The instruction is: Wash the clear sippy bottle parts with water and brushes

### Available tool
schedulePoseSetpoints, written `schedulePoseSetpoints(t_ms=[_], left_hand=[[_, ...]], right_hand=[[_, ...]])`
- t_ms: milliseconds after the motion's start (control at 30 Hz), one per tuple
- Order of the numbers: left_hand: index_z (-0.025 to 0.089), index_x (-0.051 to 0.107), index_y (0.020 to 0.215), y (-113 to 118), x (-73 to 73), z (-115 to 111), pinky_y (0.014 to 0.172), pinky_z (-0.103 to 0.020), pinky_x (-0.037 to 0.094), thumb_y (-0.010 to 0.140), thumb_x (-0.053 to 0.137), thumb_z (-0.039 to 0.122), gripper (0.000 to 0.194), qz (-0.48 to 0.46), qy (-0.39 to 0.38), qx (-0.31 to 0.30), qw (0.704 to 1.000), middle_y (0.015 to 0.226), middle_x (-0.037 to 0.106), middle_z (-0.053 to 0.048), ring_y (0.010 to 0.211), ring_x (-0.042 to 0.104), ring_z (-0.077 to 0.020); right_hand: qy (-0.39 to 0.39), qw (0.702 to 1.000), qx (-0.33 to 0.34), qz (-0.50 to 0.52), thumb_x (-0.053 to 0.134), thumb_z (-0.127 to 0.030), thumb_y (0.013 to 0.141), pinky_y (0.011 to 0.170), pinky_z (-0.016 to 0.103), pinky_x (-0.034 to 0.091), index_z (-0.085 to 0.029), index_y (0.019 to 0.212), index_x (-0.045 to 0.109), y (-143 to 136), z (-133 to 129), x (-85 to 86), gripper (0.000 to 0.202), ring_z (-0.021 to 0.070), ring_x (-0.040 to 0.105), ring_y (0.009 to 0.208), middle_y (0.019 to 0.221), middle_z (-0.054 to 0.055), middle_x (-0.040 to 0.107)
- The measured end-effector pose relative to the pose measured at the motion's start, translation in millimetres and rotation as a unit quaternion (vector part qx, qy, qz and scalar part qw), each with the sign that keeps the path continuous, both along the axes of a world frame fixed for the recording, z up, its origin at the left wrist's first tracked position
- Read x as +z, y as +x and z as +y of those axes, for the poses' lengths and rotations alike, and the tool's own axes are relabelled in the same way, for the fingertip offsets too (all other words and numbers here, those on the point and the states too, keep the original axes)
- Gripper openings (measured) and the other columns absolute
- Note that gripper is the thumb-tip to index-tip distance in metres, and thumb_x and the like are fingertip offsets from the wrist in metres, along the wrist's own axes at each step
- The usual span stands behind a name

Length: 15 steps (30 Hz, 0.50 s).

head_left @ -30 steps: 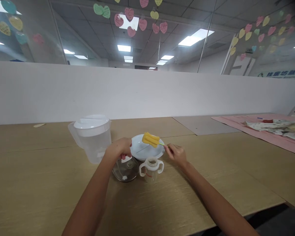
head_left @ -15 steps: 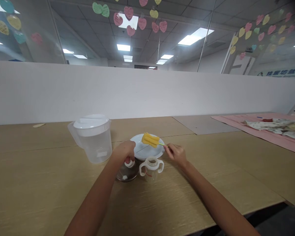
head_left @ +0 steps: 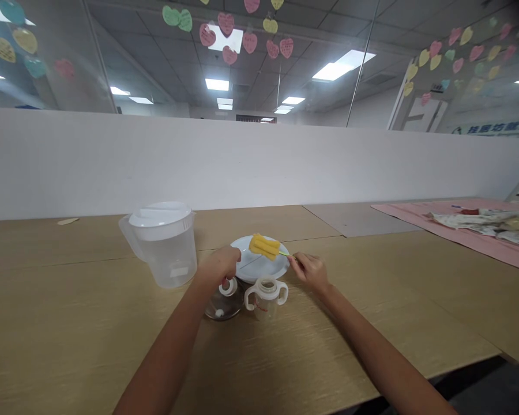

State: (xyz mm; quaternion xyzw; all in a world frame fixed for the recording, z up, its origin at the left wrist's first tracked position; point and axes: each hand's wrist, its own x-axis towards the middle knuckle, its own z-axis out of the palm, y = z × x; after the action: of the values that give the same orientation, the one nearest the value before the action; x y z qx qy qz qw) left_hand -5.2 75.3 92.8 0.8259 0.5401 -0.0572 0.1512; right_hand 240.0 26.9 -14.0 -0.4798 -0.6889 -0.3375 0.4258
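My right hand (head_left: 309, 271) is closed on the thin green handle of a yellow sponge bottle brush (head_left: 264, 246), whose head is over a white plate (head_left: 251, 272). My left hand (head_left: 219, 266) is above a dark, shiny round dish (head_left: 225, 306), its fingers curled down onto a white bottle collar ring (head_left: 228, 287); the exact grip is partly hidden. A small white piece (head_left: 219, 313), perhaps a nipple, lies in the dish. Between my hands a clear baby bottle (head_left: 266, 305) with two white handles stands upright and uncapped, in front of the plate.
A translucent lidded pitcher (head_left: 168, 253) stands left of my left hand. Far right, a pink cloth (head_left: 398, 214) carries several packets. A flat, pale oval piece (head_left: 68, 221) lies at the back left. A white wall (head_left: 259, 167) borders the table's far side.
My left hand has shifted slightly, and more of the white collar ring shows beneath its fingers. The brush, right hand, bottle and plate look the same.
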Motion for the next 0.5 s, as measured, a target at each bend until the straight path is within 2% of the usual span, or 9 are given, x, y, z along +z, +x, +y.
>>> schedulePoseSetpoints(t_ms=[267, 500], left_hand=[[0.021, 0.056, 0.110, -1.5, -1.8, 11.0, 0.048, -0.024, 0.047, 0.054, 0.060, 0.010, 0.058, 0.008, -0.048, 0.013, 0.999, 0.062, 0.067, -0.002, 0.049, 0.060, -0.0166], [0.017, 0.064, 0.095, -1.7, 1.7, 14.3, 0.050, -0.023, 0.047, 0.047, 0.065, 0.010, 0.049, 0.020, -0.042, -0.010, 0.999, 0.072, 0.069, -0.007, 0.059, 0.063, -0.0192]], right_hand=[[-0.004, 1.000, 0.001, 0.000, 0.046, -0.029, 0.086, 0.047, 0.020, 0.029, -0.016, 0.062, 0.054, -0.4, -0.3, -0.4, 0.029, 0.0067, 0.042, 0.042, 0.046, -0.002, 0.049], [-0.007, 1.000, -0.002, -0.001, 0.046, -0.030, 0.086, 0.047, 0.020, 0.029, -0.016, 0.061, 0.054, -0.4, -0.2, -0.5, 0.030, 0.0069, 0.041, 0.042, 0.045, -0.002, 0.048]])
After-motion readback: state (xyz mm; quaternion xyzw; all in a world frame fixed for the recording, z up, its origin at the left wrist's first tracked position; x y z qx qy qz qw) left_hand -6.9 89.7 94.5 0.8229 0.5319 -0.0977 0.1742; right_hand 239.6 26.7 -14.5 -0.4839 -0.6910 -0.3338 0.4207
